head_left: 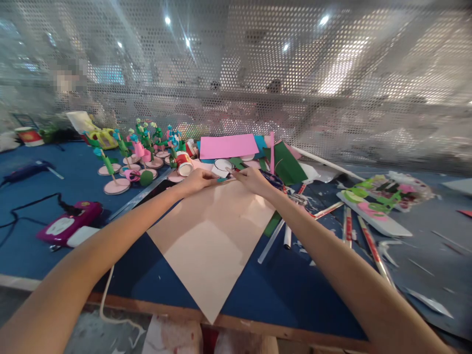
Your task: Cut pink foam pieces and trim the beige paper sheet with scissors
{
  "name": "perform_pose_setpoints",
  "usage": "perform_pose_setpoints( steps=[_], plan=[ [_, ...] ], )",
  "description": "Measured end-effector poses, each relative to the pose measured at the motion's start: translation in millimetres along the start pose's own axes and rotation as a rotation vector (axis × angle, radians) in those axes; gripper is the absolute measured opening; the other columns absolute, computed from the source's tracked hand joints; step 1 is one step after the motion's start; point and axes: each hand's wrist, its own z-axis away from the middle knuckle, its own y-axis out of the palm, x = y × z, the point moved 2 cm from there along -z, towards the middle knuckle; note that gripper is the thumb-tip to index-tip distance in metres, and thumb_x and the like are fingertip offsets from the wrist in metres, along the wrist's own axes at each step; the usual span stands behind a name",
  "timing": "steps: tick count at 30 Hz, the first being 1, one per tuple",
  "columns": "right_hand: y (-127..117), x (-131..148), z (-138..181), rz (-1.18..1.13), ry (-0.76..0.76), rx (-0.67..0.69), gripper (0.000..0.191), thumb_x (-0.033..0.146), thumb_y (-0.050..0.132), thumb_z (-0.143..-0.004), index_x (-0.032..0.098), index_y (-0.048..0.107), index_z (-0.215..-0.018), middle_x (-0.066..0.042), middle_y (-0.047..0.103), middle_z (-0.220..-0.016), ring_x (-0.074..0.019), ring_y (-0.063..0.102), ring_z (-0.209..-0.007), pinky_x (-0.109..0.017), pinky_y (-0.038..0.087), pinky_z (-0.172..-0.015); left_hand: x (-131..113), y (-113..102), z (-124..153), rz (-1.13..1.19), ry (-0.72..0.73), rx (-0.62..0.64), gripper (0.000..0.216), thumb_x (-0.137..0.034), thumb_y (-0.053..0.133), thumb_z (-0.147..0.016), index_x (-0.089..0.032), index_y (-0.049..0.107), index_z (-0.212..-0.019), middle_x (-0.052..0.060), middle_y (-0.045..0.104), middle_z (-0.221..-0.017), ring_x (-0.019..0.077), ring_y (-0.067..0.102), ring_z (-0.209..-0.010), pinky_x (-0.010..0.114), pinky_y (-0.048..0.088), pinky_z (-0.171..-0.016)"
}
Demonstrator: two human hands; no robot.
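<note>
A large pale pink sheet of paper [212, 236] lies turned like a diamond on the blue table, one corner pointing at me past the front edge. At its far end my left hand [201, 182] has its fingers closed on the paper's edge. My right hand [252, 179] pinches the same far edge from the other side, close to the left one. The far corner between the fingertips is partly hidden, so whether it is rolled or folded I cannot make out. Just beyond the hands are a white round piece [223, 165] and a pink sheet [229, 147].
Left stand several paper flowers on round pink bases [116, 186], a purple power strip [70, 223] and a glue gun [27, 169]. Right lie green paper [289, 164], glue sticks [271, 241], red-striped strips [372, 246] and a white tray [391, 223] with scraps. Perforated metal mesh [265, 73] rises behind.
</note>
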Motion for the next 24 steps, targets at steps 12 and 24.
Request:
perform_pose_setpoints(
  steps=[12,24],
  plan=[
    [-4,-2,-3,0.006,0.023,-0.015,0.056,0.07,0.035,-0.067,0.019,0.028,-0.044,0.003,0.02,-0.045,-0.0077,0.022,-0.046,-0.024,0.019,-0.044,7,1,0,0.076,-0.123,-0.107,0.036,-0.048,0.059,-0.064,-0.012,0.058,-0.058,-0.003,0.048,-0.049,0.0084,0.042,-0.048,0.021,0.031,-0.047],
    [-6,-4,-6,-0.144,0.075,-0.024,0.053,0.062,0.032,-0.075,0.018,0.042,-0.047,0.001,0.033,-0.043,-0.009,0.032,-0.042,-0.024,0.025,-0.043,11,4,1,0.175,-0.137,-0.077,0.031,-0.038,0.07,-0.054,-0.011,0.067,-0.069,0.002,0.062,-0.063,0.0098,0.051,-0.056,0.023,0.038,-0.055]
  ],
)
